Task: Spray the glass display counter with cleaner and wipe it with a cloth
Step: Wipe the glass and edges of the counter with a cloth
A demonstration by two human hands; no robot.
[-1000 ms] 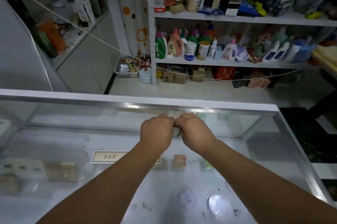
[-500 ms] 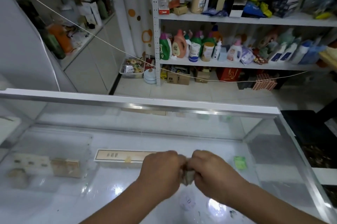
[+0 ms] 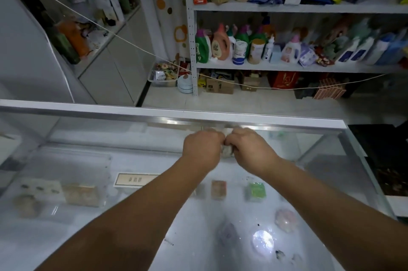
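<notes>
**Position.** The left hand (image 3: 203, 149) and right hand (image 3: 251, 150) meet knuckle to knuckle on the glass top of the bench (image 3: 326, 173), just short of its far metal rim (image 3: 154, 114). The fingers of both hands are curled under and closed on one small wadded cloth (image 3: 227, 152). Only a pale scrap of it shows between them. The cloth appears to be pressed to the glass, but the contact itself is hidden. No cleaner bottle is in view.

**Hazards.**
1. The wad is small, so each pass probably covers a narrow strip. Poor overlap between passes would leave streaks.
2. Dark specks (image 3: 279, 254) lie on the glass near the person. If they are grit, dragging them under the cloth could scratch the pane.
3. Both arms are stretched well forward. Body weight passed through the hands could load the glass.
4. A bright glare (image 3: 262, 241) could mask leftover film there.

**Surroundings.** A card (image 3: 136, 179) and small packets (image 3: 256, 191) lie inside the case. They are below the pane and do not obstruct the cloth. A cord (image 3: 132, 43) hangs across the aisle beyond the bench, well apart from the hands. A shelf (image 3: 287, 68) of bottles (image 3: 219, 44) stands behind it, out of the wiping path.
</notes>
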